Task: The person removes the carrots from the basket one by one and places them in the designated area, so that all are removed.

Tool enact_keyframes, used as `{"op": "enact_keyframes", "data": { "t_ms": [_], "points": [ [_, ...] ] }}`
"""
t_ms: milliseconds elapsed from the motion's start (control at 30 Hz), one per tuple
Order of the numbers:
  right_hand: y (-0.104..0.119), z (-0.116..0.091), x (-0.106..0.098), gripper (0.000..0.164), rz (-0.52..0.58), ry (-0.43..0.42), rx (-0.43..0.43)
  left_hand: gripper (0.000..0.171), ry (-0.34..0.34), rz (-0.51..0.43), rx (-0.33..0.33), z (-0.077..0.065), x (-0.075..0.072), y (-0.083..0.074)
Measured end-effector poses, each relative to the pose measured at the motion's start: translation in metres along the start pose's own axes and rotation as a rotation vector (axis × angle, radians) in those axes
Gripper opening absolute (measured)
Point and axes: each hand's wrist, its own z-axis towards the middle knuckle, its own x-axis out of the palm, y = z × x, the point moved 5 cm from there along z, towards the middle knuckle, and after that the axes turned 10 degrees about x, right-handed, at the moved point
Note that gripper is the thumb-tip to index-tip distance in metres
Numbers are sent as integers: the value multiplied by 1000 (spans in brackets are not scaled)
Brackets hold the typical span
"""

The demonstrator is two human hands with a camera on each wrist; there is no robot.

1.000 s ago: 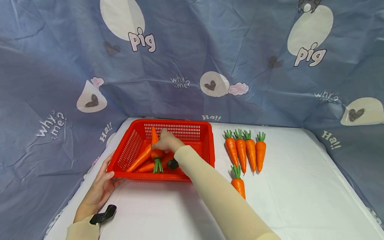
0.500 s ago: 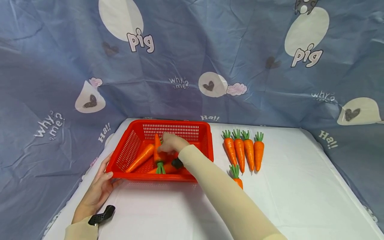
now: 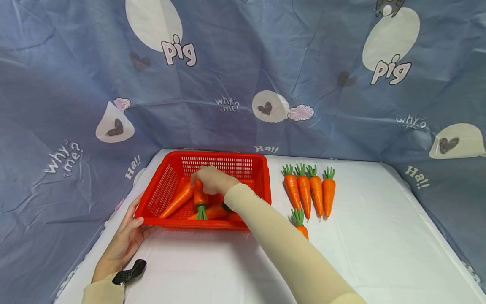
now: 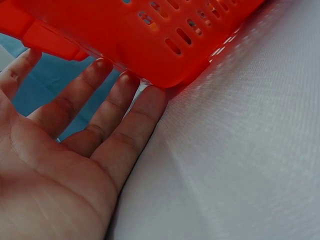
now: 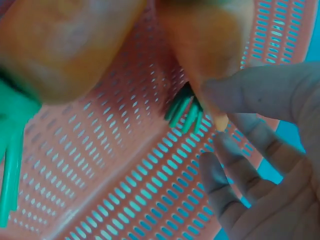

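My left hand [image 3: 123, 245] holds the near left corner of a red plastic basket [image 3: 182, 222], thumb at the rim and fingers along the outer side. In the left wrist view its fingertips [image 4: 127, 82] meet the wall. Inside the basket my right hand [image 3: 214, 179] grips the narrow end of an orange carrot [image 3: 200, 199], whose green top points toward me. The right wrist view has the thumb [image 5: 240, 95] against that carrot's tapered end, fingers on its other side. Beside it lie another carrot [image 3: 177, 202] on the left and one [image 3: 217, 212] partly beneath.
Right of the basket, several carrots [image 3: 305, 192] lie side by side on the white cloth, green tops away from me. One more carrot [image 3: 298, 217] lies nearer, partly hidden by my right sleeve [image 3: 277, 236]. A blue printed curtain [image 3: 228, 67] stands behind.
The held carrot has shifted slightly toward me, and my right hand has moved left over its tip. A carrot lying lower has moved right. My left hand stays on the basket.
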Motion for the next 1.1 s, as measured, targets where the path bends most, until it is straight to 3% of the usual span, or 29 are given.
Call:
{"op": "enact_keyframes", "data": {
  "t_ms": [233,667,1100],
  "points": [
    [0,-3,6,49,-78,-19,-20,72,20,-10,19,1,2,-2],
    [1,-7,10,44,-336,-87,-107,71,21,-1,14,0,1,-1],
    [-5,-13,2,42,-364,-114,-149,71,25,-16,17,1,1,-1]
  ]
}}
